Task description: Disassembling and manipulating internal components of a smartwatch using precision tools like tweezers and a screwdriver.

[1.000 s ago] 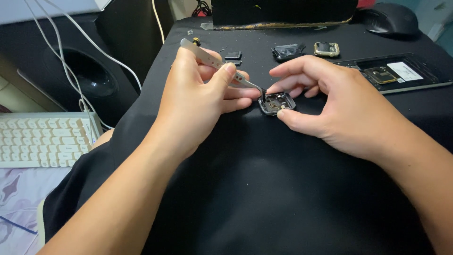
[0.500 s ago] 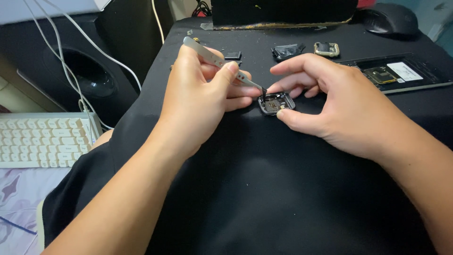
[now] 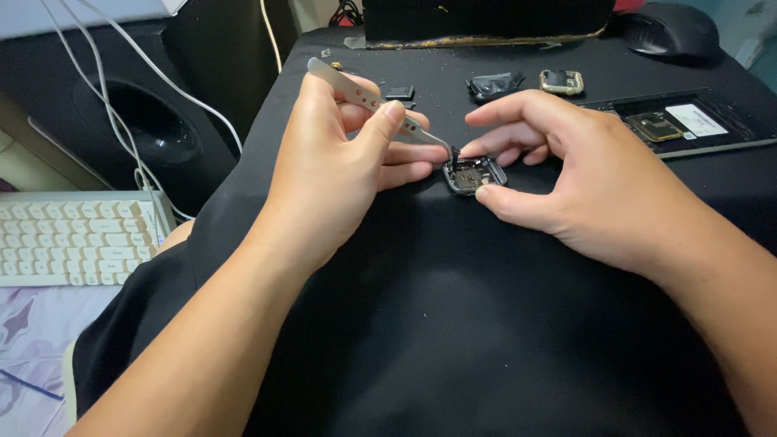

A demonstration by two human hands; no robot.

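Watch case [image 3: 473, 174] is set on the mat [image 3: 453, 324], centre, betw. left hand [image 3: 340, 162] and right hand [image 3: 583, 178]. Tweezers [image 3: 364, 97] are angled from upper left down to the case. Behind: small parts [image 3: 495, 83], tray [image 3: 688, 121] at right, mouse [image 3: 668, 28] far right. Keyboard [image 3: 73, 235] is placed left of mat, speaker [image 3: 154, 121] behind it.

two hands [image 3: 340, 170], one pair of steel tweezers [image 3: 368, 101], three small square watch casings [image 3: 473, 174], one computer mouse [image 3: 668, 28], one pale keyboard [image 3: 77, 239], one dark speaker [image 3: 150, 129], one flat tray [image 3: 696, 129]
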